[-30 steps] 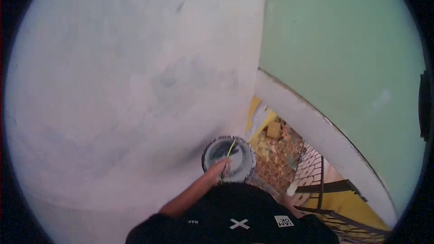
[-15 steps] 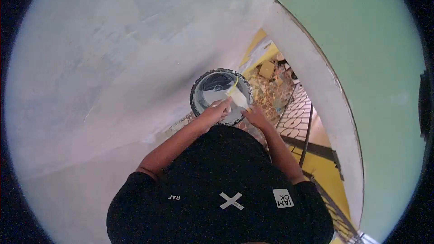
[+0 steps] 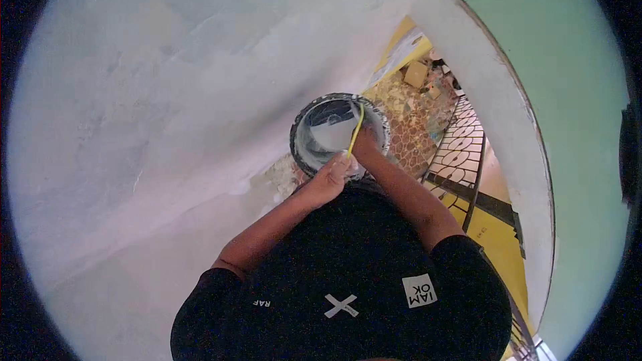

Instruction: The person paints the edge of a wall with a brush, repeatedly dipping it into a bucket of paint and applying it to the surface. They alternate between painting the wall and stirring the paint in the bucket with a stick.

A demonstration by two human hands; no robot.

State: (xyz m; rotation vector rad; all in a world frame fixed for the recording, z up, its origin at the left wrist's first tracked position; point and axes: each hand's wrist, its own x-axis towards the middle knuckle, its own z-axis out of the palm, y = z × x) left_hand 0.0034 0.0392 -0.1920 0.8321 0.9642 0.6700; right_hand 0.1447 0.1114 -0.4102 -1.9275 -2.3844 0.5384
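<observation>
A round black bucket [image 3: 294, 142] with a paint-spattered rim stands in front of my body, with wet whitish filler [image 3: 331, 135] inside. My left hand [image 3: 336, 175] is closed at the near rim on a thin yellow-edged scraper [image 3: 358, 131], seen nearly edge-on and slanting up across the bucket. My right hand [image 3: 364, 146] reaches over the right rim into the bucket, beside the yellow edge. Its fingers curl round a putty knife, which is mostly hidden behind the hand and the scraper.
A pale, patchily plastered wall [image 3: 167, 93] fills the left side. On the right, a curved white wall edge [image 3: 508, 80] borders a green surface [image 3: 588, 160]. Below lie a stone-patterned floor [image 3: 408, 124] with a box [image 3: 416, 74], and a dark metal railing [image 3: 476, 180].
My right hand has moved up and deeper into the bucket, taking the whitened putty knife mostly out of sight. The yellow-edged scraper now stands steeper and more edge-on. The view has shifted slightly.
</observation>
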